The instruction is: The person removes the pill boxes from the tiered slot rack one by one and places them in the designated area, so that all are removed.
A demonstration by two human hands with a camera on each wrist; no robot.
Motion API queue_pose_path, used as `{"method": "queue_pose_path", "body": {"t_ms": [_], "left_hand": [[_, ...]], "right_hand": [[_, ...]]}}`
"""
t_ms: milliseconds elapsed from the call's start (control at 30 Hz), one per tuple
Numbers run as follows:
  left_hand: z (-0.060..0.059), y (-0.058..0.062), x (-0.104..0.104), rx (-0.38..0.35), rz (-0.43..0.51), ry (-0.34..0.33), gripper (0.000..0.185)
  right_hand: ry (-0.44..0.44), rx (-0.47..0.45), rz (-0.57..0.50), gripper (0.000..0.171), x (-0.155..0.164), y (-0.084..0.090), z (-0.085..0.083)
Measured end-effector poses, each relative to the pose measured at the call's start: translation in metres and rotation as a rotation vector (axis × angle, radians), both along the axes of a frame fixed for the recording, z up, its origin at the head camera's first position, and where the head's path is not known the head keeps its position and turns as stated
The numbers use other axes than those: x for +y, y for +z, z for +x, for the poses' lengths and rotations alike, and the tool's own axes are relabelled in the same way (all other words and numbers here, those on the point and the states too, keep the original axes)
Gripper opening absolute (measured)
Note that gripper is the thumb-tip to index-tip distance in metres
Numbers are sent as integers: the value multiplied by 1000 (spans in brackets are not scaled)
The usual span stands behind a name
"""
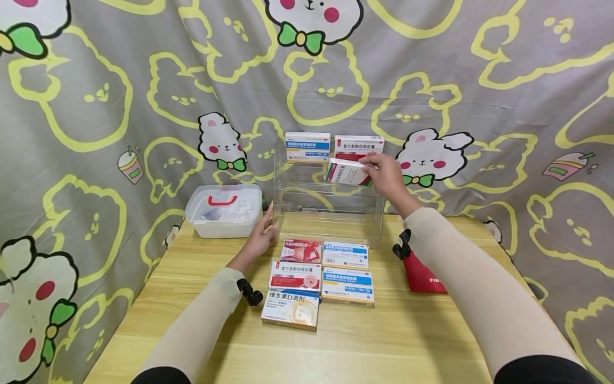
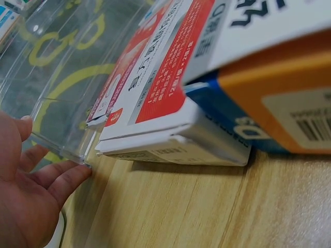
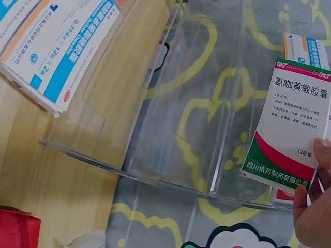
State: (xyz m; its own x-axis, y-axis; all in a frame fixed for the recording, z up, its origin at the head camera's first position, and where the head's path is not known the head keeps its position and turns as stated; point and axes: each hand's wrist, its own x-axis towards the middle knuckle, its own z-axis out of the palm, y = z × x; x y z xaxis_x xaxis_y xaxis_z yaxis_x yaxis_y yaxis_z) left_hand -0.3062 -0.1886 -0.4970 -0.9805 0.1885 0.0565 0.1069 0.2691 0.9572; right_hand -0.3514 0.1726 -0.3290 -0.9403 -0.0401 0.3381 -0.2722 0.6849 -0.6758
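Note:
My right hand pinches a white medicine box with green and red bands at one corner, its fingers and thumb on the right end. The box is tilted in front of the upper tiers of a clear acrylic stepped rack. On the top tier stand a blue-and-white box and a red-and-white box, the latter partly covered by the held box and hand. Against the rack's lower left side, my left hand rests with fingers extended; the left wrist view shows its fingertips at the rack's bottom edge.
Before the rack lie a red box, a red-and-white box, a vitamin D box and two blue-and-white boxes. A lidded plastic case stands left, a red pouch right. A patterned curtain hangs behind.

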Motion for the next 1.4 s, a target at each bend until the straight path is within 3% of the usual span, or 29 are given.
{"method": "queue_pose_path", "body": {"t_ms": [300, 500, 1033, 1400], "left_hand": [[1, 3, 0, -6, -10, 1, 75], [0, 3, 0, -6, -14, 6, 74], [-1, 1, 2, 12, 2, 3, 74], [0, 3, 0, -12, 42, -35, 74]], "right_hand": [[33, 73, 8, 29, -4, 18, 11], [76, 109, 39, 26, -6, 18, 24], [224, 102, 181, 24, -6, -18, 72], [319, -22, 169, 23, -3, -49, 103]]}}
